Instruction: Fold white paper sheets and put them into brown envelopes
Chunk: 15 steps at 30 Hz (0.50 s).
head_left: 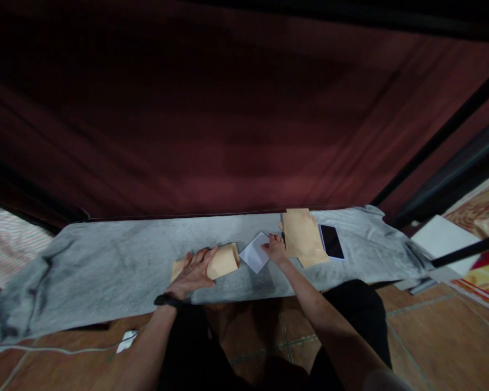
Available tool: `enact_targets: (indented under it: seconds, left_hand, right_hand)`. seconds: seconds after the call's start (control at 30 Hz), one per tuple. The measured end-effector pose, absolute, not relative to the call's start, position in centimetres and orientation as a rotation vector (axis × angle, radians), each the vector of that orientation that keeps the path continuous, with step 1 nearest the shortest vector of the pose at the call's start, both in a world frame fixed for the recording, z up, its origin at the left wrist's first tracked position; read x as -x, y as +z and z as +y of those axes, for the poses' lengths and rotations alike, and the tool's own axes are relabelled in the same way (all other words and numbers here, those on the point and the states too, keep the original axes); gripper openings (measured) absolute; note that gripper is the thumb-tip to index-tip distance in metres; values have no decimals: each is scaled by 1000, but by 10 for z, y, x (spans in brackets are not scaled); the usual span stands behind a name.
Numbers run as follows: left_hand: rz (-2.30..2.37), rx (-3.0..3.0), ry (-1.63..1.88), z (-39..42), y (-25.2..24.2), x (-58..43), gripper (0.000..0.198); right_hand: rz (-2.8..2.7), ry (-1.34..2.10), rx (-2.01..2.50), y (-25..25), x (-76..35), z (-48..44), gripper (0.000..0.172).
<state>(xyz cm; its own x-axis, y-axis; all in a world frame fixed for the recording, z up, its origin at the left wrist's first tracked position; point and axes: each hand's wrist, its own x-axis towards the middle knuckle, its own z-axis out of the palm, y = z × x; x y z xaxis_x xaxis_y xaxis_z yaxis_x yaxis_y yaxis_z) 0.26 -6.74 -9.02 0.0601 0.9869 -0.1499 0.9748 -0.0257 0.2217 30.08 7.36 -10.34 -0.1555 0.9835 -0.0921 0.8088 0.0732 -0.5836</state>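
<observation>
My left hand (193,271) lies with spread fingers on a brown paper envelope (224,262), pressing it against the grey cloth. The envelope's right end gapes a little. Just to the right of it, a white square of paper (255,253) is turned cornerwise on the cloth. My right hand (275,249) has its fingers bent together at the right corner of this white paper, gripping it there; the fingertips are small in view. Beside my right hand is a loose stack of brown envelopes (305,236), overlapping unevenly.
A phone (331,241) with a dark screen lies right of the stack. The grey cloth (118,260) covers a long, narrow surface against a dark red panel (244,163). A white cable (65,351) runs over the tiled floor at left. A white board (444,244) is at right.
</observation>
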Motion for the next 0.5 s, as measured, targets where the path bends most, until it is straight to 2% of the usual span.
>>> enact_targets:
  seconds: [0.17, 0.37, 0.5]
  left_hand:
    - [1954, -2072, 91, -69, -96, -2, 112]
    - [1927, -2072, 130, -70, -101, 2, 112]
    - [1934, -2068, 118, -70, -97, -1, 112]
  right_hand:
    - [-2026, 710, 1908, -112, -300, 84, 50]
    - [-1929, 864, 1821, -116, -317, 89, 26]
    - [-1794, 972, 1680, -114, -327, 87, 25]
